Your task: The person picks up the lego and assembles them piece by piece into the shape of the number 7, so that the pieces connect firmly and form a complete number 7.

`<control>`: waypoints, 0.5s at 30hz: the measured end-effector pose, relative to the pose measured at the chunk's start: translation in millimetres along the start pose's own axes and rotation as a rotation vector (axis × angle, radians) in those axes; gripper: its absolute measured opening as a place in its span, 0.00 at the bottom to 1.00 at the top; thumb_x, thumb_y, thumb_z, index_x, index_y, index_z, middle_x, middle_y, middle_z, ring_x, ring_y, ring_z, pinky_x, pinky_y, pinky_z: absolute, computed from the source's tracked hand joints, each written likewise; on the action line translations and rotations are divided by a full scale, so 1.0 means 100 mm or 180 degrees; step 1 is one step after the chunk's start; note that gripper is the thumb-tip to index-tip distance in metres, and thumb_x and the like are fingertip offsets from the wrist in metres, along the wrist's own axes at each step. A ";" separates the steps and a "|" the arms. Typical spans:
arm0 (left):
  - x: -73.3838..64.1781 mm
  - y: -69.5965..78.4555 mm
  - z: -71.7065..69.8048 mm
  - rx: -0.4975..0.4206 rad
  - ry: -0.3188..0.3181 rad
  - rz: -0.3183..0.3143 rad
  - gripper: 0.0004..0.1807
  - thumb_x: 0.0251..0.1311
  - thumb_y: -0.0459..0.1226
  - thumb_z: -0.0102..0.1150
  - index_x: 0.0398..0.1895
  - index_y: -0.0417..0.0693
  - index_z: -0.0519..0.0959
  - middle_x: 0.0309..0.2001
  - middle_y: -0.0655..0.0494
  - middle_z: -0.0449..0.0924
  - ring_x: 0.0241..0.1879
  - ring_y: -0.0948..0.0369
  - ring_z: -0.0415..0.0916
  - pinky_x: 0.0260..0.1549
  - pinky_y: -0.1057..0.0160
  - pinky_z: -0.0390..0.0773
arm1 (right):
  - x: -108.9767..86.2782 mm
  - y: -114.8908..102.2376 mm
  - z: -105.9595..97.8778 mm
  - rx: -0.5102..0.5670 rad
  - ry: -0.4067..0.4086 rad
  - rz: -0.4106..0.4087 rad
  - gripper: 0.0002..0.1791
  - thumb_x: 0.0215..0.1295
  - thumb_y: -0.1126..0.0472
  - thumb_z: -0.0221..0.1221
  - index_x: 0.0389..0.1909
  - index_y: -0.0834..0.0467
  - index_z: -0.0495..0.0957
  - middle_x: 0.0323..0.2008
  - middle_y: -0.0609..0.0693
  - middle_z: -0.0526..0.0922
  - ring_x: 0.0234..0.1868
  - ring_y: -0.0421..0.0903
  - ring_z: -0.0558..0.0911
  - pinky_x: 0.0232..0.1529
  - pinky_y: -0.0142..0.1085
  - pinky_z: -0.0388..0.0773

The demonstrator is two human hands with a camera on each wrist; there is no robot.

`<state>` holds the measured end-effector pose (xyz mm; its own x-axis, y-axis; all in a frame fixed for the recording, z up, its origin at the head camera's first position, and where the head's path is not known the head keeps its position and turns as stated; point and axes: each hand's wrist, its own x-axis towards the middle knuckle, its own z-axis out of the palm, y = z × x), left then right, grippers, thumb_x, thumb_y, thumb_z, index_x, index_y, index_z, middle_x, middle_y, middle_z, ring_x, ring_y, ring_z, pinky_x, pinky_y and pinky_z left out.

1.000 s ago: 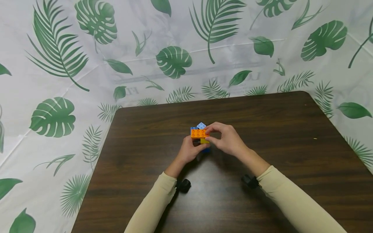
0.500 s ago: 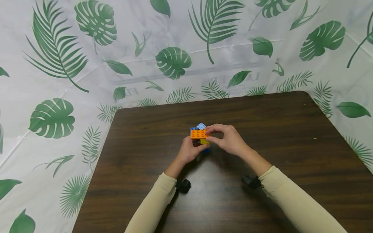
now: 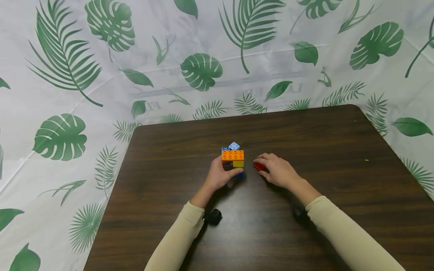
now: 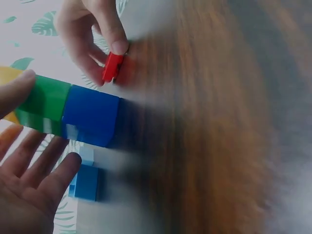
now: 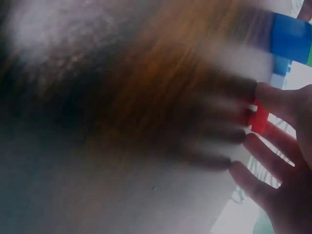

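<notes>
A stack of toy building bricks stands upright on the table, an orange brick (image 3: 233, 155) on top and a yellow brick (image 3: 239, 164) under it. In the left wrist view a green brick (image 4: 46, 103) and a blue brick (image 4: 91, 116) form its lower part. My left hand (image 3: 218, 176) holds this stack, thumb on the near side and fingers round the far side. To the right, low at the tabletop, my right hand (image 3: 277, 172) pinches a small red brick (image 3: 259, 166) between thumb and fingers. Its fingers partly hide that brick.
Just behind the stack sit a light blue brick (image 3: 234, 146) and a blue brick (image 3: 225, 149), partly hidden. The dark wooden table (image 3: 305, 135) ends at a leaf-patterned white sheet (image 3: 152, 67). A tiny pale speck (image 3: 366, 160) lies at the right.
My right hand has let go of the orange brick, moved right and down to the table, and taken the red brick. The left hand stays on the stack.
</notes>
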<state>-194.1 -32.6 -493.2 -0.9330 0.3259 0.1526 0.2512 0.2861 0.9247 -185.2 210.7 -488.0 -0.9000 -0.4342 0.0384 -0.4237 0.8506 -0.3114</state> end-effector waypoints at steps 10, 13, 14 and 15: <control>-0.46 0.03 -0.17 -0.0339 0.0411 -0.0173 0.30 0.57 0.30 0.69 0.64 0.43 0.72 0.51 0.42 0.81 0.49 0.49 0.81 0.44 0.52 0.82 | -0.12 -0.23 -0.08 0.1075 -0.0427 -0.0090 0.15 0.68 0.51 0.61 0.47 0.56 0.84 0.37 0.46 0.85 0.33 0.43 0.82 0.39 0.41 0.82; -0.63 0.14 -0.18 -0.0426 0.0109 -0.0291 0.25 0.61 0.29 0.65 0.62 0.37 0.72 0.51 0.36 0.80 0.48 0.44 0.80 0.40 0.55 0.83 | -0.16 -0.39 -0.05 0.1727 -0.0630 -0.0241 0.14 0.74 0.52 0.54 0.41 0.55 0.85 0.33 0.46 0.85 0.30 0.43 0.83 0.34 0.38 0.82; -0.68 0.19 -0.18 -0.0427 -0.0058 -0.0363 0.24 0.62 0.29 0.63 0.62 0.36 0.73 0.51 0.36 0.80 0.49 0.44 0.80 0.39 0.57 0.83 | -0.16 -0.45 -0.03 0.1950 -0.0710 -0.0247 0.15 0.75 0.52 0.53 0.40 0.56 0.84 0.31 0.47 0.85 0.28 0.44 0.83 0.32 0.38 0.82; -0.71 0.24 -0.18 -0.0440 -0.0241 -0.0410 0.24 0.63 0.30 0.62 0.62 0.36 0.72 0.52 0.35 0.79 0.49 0.43 0.79 0.38 0.58 0.83 | -0.16 -0.51 -0.01 0.2096 -0.0741 -0.0268 0.15 0.75 0.52 0.52 0.39 0.56 0.84 0.31 0.47 0.85 0.29 0.45 0.84 0.32 0.38 0.83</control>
<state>-126.4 -65.1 -475.6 -0.9318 0.3629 0.0083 0.0885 0.2049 0.9748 -149.1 175.1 -472.3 -0.7903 -0.6054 -0.0939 -0.2744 0.4869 -0.8292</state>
